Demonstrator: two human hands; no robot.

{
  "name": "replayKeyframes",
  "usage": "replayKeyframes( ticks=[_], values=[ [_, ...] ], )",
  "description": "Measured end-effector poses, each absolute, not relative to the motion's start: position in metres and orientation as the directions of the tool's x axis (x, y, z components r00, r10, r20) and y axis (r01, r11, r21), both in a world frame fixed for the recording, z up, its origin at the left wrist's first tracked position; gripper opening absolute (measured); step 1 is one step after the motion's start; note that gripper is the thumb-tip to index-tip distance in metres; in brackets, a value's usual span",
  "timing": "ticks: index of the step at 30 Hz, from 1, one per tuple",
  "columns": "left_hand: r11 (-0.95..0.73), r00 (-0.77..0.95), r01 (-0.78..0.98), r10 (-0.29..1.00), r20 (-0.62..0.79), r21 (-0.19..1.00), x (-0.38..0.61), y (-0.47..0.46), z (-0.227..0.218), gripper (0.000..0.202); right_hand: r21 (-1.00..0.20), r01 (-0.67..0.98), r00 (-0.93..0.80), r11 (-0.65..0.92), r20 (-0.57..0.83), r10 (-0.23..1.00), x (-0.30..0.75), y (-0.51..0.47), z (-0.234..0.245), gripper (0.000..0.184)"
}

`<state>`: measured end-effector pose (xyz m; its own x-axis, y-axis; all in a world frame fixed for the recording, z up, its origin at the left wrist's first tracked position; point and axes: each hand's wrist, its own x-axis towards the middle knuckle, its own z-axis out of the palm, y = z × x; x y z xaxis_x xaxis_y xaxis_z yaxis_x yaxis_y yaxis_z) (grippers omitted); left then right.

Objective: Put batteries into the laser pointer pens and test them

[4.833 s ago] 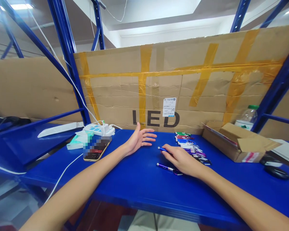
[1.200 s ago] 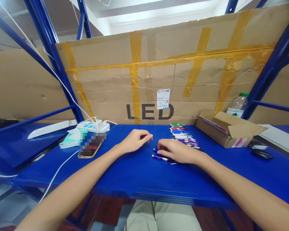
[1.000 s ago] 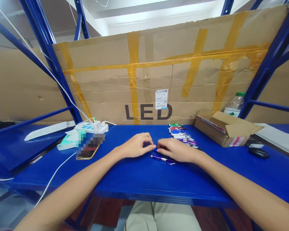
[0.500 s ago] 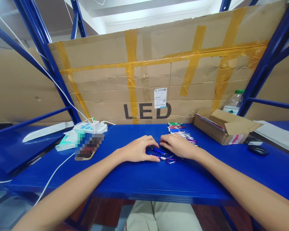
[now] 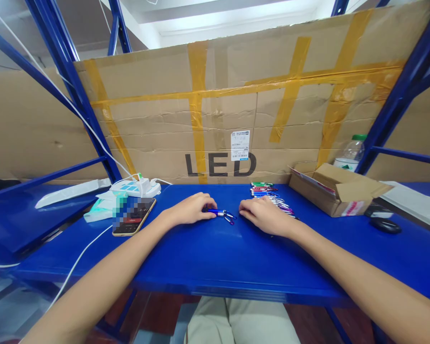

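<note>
My left hand (image 5: 190, 210) is curled on the blue shelf (image 5: 215, 258), its fingers closed on small keychain flashlights (image 5: 222, 214) whose clip ends stick out to the right. My right hand (image 5: 263, 216) lies palm down just to the right, fingers loosely bent and resting on the shelf at the near end of a row of coloured flashlights (image 5: 267, 193). A small gap separates the two hands. What sits under the right palm is hidden.
A phone (image 5: 132, 217), a white power strip (image 5: 136, 186) with cable and a teal packet lie at the left. An open cardboard box (image 5: 338, 193), a plastic bottle (image 5: 349, 155) and a black mouse (image 5: 385, 224) are at the right. A taped cardboard wall marked LED (image 5: 220, 165) stands behind.
The two flashlights that lay between my hands have moved left and farther back, now in my left hand's fingers. My right hand has drawn slightly back toward the row.
</note>
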<state>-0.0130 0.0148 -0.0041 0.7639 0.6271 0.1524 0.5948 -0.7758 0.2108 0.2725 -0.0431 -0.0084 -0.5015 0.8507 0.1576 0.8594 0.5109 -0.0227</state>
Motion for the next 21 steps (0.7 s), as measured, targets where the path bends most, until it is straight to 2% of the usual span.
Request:
replayKeyframes(
  ticks=[3,7,16,21],
  values=[
    [-0.706,0.697,0.702,0.708,0.112,0.091,-0.028,0.027,-0.001,0.024,-0.025,0.855,-0.509,0.518,0.157,0.847,0.273,-0.043,-0.009,0.024],
    [-0.508,0.509,0.861,0.853,0.114,-0.037,-0.049,0.042,0.002,0.024,-0.05,0.841,-0.525,0.538,0.16,0.836,0.273,-0.044,-0.009,0.022],
    [-0.222,0.223,0.975,0.959,0.177,-0.024,-0.071,0.072,-0.007,0.027,-0.094,0.831,-0.53,0.548,0.165,0.832,0.272,-0.046,-0.009,0.021],
    [-0.154,0.153,0.988,0.966,0.208,-0.009,-0.07,0.079,-0.009,0.031,-0.125,0.823,-0.534,0.555,0.166,0.829,0.27,-0.046,-0.011,0.02]
  ],
)
